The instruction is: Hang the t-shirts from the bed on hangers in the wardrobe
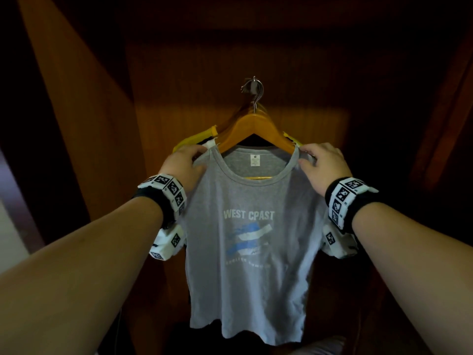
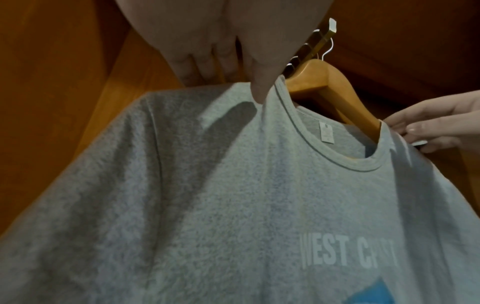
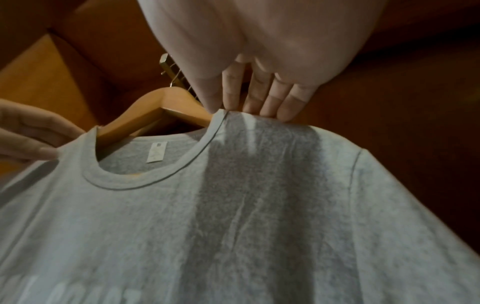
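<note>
Dim wardrobe interior of brown wood panels (image 1: pixel 84 103), with warm light falling on the back panel (image 1: pixel 179 103).

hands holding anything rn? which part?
Both pinch the grey t-shirt at its shoulders beside the collar: left hand on its side, right hand on the other. The shirt sits on the wooden hanger.

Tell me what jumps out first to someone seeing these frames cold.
The grey t-shirt with the WEST CPAST print, hanging dead centre on a wooden hanger inside the dark wardrobe. Next, the left hand and right hand pinching its two shoulders beside the collar. Behind it, a yellow garment peeks out on another hanger.
</note>
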The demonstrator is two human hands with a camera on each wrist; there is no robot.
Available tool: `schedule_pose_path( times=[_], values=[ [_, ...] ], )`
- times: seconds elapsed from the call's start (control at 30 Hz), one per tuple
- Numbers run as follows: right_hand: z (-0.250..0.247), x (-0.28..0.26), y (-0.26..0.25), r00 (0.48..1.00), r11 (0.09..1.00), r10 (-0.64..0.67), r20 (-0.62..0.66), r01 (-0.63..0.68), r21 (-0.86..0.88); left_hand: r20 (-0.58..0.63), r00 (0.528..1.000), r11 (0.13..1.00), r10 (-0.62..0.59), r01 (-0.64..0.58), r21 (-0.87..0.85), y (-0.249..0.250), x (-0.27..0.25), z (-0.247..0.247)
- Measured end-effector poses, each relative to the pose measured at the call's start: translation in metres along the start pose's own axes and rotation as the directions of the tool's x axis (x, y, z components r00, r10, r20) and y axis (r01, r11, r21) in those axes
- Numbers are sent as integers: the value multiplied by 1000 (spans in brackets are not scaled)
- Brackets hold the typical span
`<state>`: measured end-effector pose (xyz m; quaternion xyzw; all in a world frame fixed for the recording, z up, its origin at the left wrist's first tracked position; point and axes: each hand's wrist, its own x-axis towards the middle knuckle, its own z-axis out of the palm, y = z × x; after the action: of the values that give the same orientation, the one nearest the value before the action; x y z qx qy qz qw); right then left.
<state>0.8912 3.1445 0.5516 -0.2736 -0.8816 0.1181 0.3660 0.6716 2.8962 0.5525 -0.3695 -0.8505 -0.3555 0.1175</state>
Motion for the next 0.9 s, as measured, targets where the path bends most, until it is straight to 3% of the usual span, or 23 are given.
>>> schedule_pose_path(
  times=[0.5, 0.6, 0.73, 0.9],
  values=[
    [5, -15, -8, 997, 991, 66, 28, -62, -115, 2, 1000, 985, 17, -17, 175, -26, -19, -6],
    [4, -19, -15, 995, 988, 90, 47, -84, -127, -1, 1000, 987, 10, -10, 160, -31, -24, -7],
    [0, -25, -20, 985, 975, 153, 77, -137, -177, 123, 989, 989, -84, 67, 130, -48, -34, -14],
    [-5, -39, -28, 972, 956, 211, 108, -182, -231, 103, 989, 994, -109, 107, 26, -63, -40, -27]
  ],
)
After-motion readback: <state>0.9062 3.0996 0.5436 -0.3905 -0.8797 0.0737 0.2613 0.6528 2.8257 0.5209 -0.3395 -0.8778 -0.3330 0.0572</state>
